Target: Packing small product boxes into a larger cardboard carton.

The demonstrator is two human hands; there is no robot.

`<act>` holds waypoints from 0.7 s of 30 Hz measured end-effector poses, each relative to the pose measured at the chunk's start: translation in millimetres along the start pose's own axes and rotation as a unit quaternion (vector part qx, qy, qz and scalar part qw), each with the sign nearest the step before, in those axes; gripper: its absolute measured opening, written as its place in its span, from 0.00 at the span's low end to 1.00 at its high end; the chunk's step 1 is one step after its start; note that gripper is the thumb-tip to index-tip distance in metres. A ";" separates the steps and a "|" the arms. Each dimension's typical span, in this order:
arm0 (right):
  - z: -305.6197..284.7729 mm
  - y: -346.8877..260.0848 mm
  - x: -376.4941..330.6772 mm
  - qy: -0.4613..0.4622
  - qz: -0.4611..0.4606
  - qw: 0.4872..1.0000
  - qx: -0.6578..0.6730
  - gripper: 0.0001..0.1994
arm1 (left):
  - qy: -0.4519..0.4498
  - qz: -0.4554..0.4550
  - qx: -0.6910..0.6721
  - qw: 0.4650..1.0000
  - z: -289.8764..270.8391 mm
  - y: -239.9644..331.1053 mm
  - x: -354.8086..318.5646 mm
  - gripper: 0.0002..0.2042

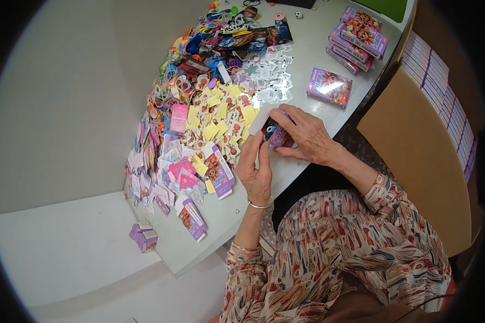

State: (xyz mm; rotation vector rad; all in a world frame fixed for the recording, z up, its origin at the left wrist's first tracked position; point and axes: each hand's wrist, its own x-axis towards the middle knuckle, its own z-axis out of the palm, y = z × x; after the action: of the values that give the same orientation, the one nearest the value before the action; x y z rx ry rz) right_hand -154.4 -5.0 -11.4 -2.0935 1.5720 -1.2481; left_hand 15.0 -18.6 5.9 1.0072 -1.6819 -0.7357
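Near the table's front edge I hold a small purple box (279, 137) between both hands. Its white flap (260, 119) stands open, and something dark with a light blue bit shows inside. My right hand (313, 139) is closed round the box's right side, fingers over the top and thumb below. At its left side the fingertips of my left hand (255, 168) press against it. Just left of the box lies a spread of picture cards and yellow slips (221, 114). Flattened purple boxes (219, 171) rest left of my left hand.
Closed purple boxes (359, 39) are stacked at the far right, with a single box (330, 88) nearer me. White packets (272, 75) and a heap of colourful trinkets (191, 46) lie farther back. Right of the table stands a large carton (415, 156) with rows of boxes.
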 end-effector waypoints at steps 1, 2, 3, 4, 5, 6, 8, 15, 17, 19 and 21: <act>-0.8 0.1 -0.2 0.002 -0.004 1.000 0.003 0.43 | -0.022 0.019 0.050 0.998 -2.4 3.6 1.7 0.13; -0.4 0.7 -0.3 0.002 -0.004 1.000 0.003 0.43 | -0.044 0.040 0.100 0.993 -4.1 6.8 4.6 0.13; 0.3 1.5 -0.6 0.000 -0.008 1.000 0.004 0.43 | -0.044 0.040 0.100 0.993 -5.9 8.2 7.1 0.13; 0.6 2.3 -0.8 -0.001 -0.012 1.000 0.005 0.43 | -0.048 0.051 0.111 0.991 -7.5 9.1 9.4 0.14; 0.4 2.1 -0.6 -0.001 -0.012 1.000 0.005 0.43 | -0.052 0.062 0.124 0.989 -8.4 9.7 10.4 0.15; 0.3 1.8 -0.5 -0.002 -0.011 1.000 0.005 0.43 | -0.052 0.062 0.123 0.989 -8.0 9.3 10.2 0.15; 0.5 1.4 -0.8 -0.002 -0.010 1.000 0.005 0.43 | -0.055 -0.013 0.024 0.998 -7.0 7.0 9.2 0.16; -2.3 2.6 -2.1 0.006 -0.019 1.000 0.018 0.44 | -0.058 -0.060 -0.017 0.996 -0.9 5.1 1.6 0.17; -6.9 -1.3 0.6 -0.006 -0.020 1.000 0.009 0.44 | -0.085 0.039 0.131 0.987 -2.5 13.8 2.0 0.18; -9.5 -5.4 3.0 -0.038 -0.006 0.999 -0.002 0.42 | -0.080 0.086 0.188 0.975 -3.6 12.9 1.2 0.18; -9.5 -3.7 1.5 -0.038 -0.003 0.999 0.003 0.41 | -0.078 0.132 0.241 0.958 -3.8 11.5 -0.1 0.18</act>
State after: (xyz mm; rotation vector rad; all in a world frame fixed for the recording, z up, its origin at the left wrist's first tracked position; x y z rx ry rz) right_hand -158.8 -2.2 -2.6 -2.1163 1.5284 -1.1586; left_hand 15.5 -13.2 16.7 1.0405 -2.1445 -0.2321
